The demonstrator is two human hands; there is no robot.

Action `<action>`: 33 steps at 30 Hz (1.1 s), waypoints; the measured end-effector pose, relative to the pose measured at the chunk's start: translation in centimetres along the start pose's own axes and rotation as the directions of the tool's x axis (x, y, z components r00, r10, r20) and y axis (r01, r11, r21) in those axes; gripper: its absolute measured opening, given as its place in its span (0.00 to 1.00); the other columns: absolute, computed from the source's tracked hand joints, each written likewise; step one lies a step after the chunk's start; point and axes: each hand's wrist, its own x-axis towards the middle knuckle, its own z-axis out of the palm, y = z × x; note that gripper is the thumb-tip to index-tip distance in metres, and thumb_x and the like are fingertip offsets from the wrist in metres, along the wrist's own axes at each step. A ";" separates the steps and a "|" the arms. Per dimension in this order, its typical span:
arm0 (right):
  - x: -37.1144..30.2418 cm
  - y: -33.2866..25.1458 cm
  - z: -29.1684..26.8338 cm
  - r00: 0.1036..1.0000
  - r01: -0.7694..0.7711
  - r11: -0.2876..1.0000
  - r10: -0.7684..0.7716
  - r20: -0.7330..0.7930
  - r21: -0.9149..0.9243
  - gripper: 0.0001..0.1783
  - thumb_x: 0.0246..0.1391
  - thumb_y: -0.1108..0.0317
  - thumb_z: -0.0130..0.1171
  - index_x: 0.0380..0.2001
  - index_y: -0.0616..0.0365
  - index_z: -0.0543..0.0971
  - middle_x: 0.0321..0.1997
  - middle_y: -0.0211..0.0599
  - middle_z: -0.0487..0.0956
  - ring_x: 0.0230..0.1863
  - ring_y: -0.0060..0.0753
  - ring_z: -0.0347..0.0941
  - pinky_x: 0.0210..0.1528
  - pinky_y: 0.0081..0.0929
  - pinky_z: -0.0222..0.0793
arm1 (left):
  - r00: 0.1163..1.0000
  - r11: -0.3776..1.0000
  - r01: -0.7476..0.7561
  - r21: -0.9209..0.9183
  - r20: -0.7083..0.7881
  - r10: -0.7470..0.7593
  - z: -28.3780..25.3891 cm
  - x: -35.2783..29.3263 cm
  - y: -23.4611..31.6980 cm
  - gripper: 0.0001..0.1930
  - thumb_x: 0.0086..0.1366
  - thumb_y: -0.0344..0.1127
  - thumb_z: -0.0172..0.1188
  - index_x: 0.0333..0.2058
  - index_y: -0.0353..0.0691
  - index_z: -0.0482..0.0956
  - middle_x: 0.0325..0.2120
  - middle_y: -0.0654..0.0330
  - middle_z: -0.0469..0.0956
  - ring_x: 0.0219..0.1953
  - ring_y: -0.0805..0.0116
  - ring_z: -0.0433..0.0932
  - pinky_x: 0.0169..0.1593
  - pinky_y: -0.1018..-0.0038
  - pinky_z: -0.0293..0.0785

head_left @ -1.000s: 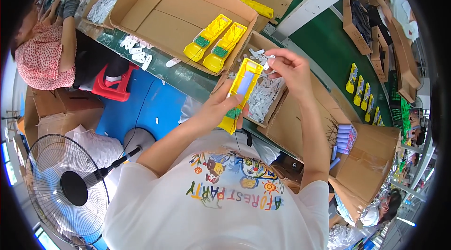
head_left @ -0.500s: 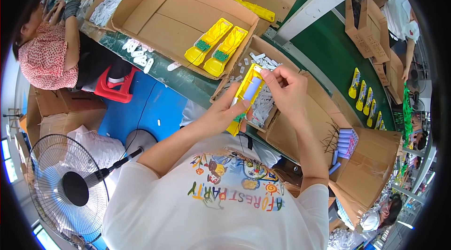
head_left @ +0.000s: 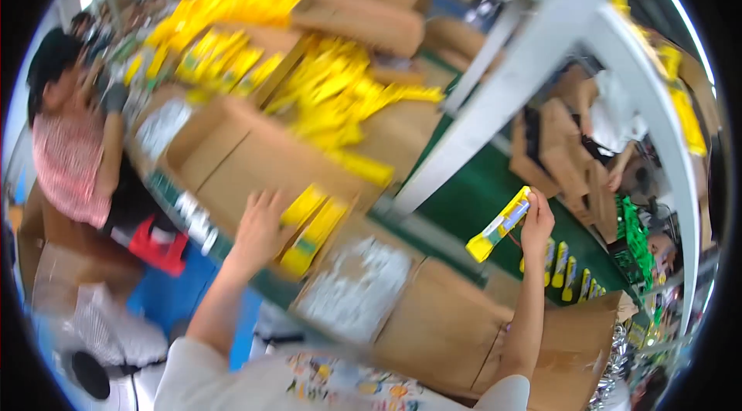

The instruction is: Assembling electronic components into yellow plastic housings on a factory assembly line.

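My right hand point(head_left: 536, 223) is stretched out to the right over the green conveyor point(head_left: 487, 202), holding up a yellow blister pack point(head_left: 500, 225) by its far end. My left hand point(head_left: 260, 224) reaches forward to two yellow packs point(head_left: 311, 229) lying in the near corner of a large open cardboard box point(head_left: 255, 156); its fingers are spread and touch the nearer pack. Whether it grips the pack I cannot tell. The picture is blurred by motion.
A carton of small white parts point(head_left: 357, 289) sits below my hands. Heaps of yellow packs point(head_left: 340, 94) lie behind the big box. A person in a pink patterned top point(head_left: 66, 164) sits at the left. A white frame post point(head_left: 479, 94) crosses diagonally. More yellow packs point(head_left: 563, 264) lie on the conveyor.
My hands have parted. The right hand swung the yellow pack out to the right over the conveyor, and the left hand let go of it and reached forward into the big box. The view tilted up.
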 end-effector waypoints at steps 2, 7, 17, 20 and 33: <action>5.6 10.9 -0.5 0.940 0.256 0.891 -0.320 -0.120 -0.375 0.11 0.60 0.66 0.50 0.39 0.59 0.79 0.32 0.52 0.78 0.33 0.52 0.77 0.35 0.37 0.72 | 0.922 0.982 0.188 0.023 0.341 -0.185 0.9 -0.2 -0.5 0.28 0.54 0.33 0.61 0.54 0.36 0.65 0.47 0.44 0.70 0.49 0.44 0.67 0.51 0.57 0.68; 5.6 21.2 -0.1 0.930 0.297 0.803 -0.121 0.346 -0.517 0.09 0.51 0.68 0.57 0.37 0.52 0.80 0.38 0.50 0.77 0.44 0.54 0.72 0.48 0.42 0.68 | 0.964 0.984 0.157 0.085 -0.229 -0.134 0.7 0.5 1.8 0.22 0.56 0.28 0.55 0.51 0.34 0.65 0.42 0.46 0.73 0.39 0.46 0.74 0.44 0.62 0.73; -15.9 -12.7 2.6 0.023 0.968 0.120 -0.917 0.399 0.220 0.16 0.45 0.71 0.60 0.41 0.55 0.76 0.39 0.37 0.76 0.44 0.41 0.72 0.46 0.36 0.70 | 0.805 -0.512 0.528 -0.678 0.591 0.048 3.3 -3.8 12.7 0.22 0.60 0.25 0.54 0.54 0.39 0.64 0.41 0.56 0.74 0.42 0.61 0.77 0.45 0.64 0.76; -18.8 -11.0 2.9 0.535 0.442 0.733 -0.678 0.504 0.517 0.10 0.49 0.76 0.59 0.37 0.56 0.81 0.36 0.33 0.79 0.43 0.29 0.75 0.44 0.24 0.69 | 0.862 -0.556 0.429 -0.712 0.506 0.018 3.9 -6.0 13.6 0.29 0.59 0.22 0.52 0.58 0.42 0.55 0.44 0.56 0.71 0.44 0.63 0.76 0.47 0.66 0.75; -24.2 -14.9 2.9 0.916 -0.065 0.908 -0.110 0.386 0.414 0.08 0.46 0.69 0.66 0.30 0.56 0.78 0.25 0.29 0.74 0.20 0.17 0.70 0.22 0.16 0.64 | 0.928 0.024 0.355 -0.934 0.356 0.110 4.1 -9.7 13.5 0.27 0.69 0.44 0.40 0.61 0.36 0.50 0.52 0.54 0.64 0.54 0.63 0.64 0.60 0.68 0.58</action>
